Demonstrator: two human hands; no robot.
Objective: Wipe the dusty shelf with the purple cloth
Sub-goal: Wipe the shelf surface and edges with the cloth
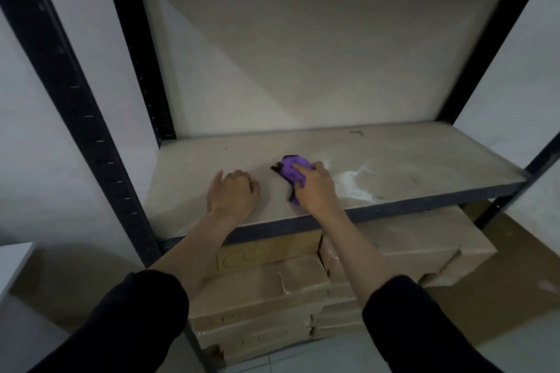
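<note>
The pale shelf board (pixel 424 157) sits in a black metal rack at waist height. My right hand (pixel 315 188) presses a bunched purple cloth (pixel 290 169) onto the board near its middle, fingers curled over the cloth. White dust smears (pixel 357 183) lie on the board just right of that hand. My left hand (pixel 231 192) rests on the board to the left of the cloth, fingers loosely curled, holding nothing.
Black uprights stand at the left (pixel 75 106) and right (pixel 542 157) of the rack. Stacked cardboard boxes (pixel 272 297) fill the space under the shelf. A white surface edge (pixel 12 263) shows at the far left. White walls surround the rack.
</note>
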